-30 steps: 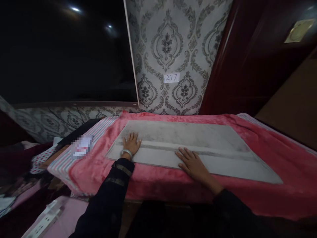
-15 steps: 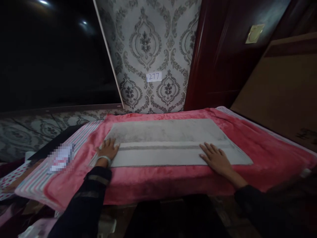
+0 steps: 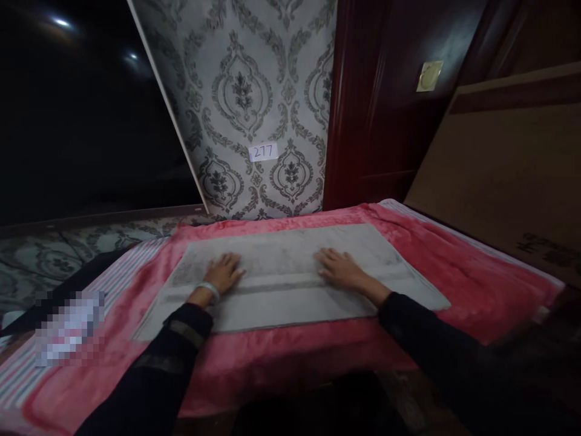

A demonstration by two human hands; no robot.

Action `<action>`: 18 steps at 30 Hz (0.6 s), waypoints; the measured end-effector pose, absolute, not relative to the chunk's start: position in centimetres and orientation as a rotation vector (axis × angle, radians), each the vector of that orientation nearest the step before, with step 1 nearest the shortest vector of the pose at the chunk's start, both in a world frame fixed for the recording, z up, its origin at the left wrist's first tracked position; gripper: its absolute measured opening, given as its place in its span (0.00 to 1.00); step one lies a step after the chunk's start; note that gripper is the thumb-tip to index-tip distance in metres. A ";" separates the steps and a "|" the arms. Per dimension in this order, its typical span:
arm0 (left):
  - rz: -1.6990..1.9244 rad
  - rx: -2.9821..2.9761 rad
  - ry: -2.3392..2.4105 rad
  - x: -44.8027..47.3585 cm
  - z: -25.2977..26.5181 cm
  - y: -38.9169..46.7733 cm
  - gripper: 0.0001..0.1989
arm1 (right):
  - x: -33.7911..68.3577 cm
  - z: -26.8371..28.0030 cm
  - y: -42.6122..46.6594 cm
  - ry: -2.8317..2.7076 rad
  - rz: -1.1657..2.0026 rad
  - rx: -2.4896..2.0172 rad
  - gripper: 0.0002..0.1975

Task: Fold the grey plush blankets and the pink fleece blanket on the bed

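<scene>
A grey-white folded towel (image 3: 281, 309) with a darker band along it lies flat on a pink plush blanket (image 3: 290, 351). On its left part rests my left hand (image 3: 224, 272), palm down with the fingers spread, a bracelet on the wrist. My right hand (image 3: 341, 268) lies flat on the towel right of its middle, fingers apart and pointing away and to the left. Neither hand grips anything. The undersides of both palms are hidden.
A striped cloth (image 3: 122, 266) shows under the blanket at the left, with a blurred-out item (image 3: 70, 330) on it. A large cardboard box (image 3: 503, 163) leans at the right. Behind stand a dark screen (image 3: 86, 121) and a patterned wall (image 3: 245, 121).
Both hands have slid inward and farther up the towel, closer to each other, staying flat. The view has shifted a little to the right.
</scene>
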State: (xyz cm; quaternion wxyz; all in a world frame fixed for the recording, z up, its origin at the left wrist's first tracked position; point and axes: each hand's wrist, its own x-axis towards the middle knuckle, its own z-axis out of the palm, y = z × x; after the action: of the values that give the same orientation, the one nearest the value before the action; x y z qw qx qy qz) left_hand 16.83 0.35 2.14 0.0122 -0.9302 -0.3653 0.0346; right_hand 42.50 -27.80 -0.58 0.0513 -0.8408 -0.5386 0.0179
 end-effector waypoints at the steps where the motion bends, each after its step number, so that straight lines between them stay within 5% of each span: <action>1: 0.088 -2.955 -1.007 19.0 1.8 -0.4 0.30 | 41.7 -0.5 -25.8 -1.717 0.075 -2.501 0.31; 11: 0.032 -3.045 -0.633 24.8 -2.6 1.2 0.30 | 51.1 -3.9 -22.8 -1.705 -0.016 -2.493 0.29; 18: 0.227 -2.817 -1.268 20.8 -0.1 12.0 0.30 | 61.8 -4.2 -27.6 -1.164 0.001 -2.747 0.30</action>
State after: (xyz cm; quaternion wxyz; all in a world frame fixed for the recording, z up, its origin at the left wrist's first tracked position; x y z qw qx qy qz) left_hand 20.75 12.05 -0.05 0.0218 -0.9092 -0.4093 0.0731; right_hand 61.80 -27.60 -4.24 0.0790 -0.9179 -0.3890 0.0004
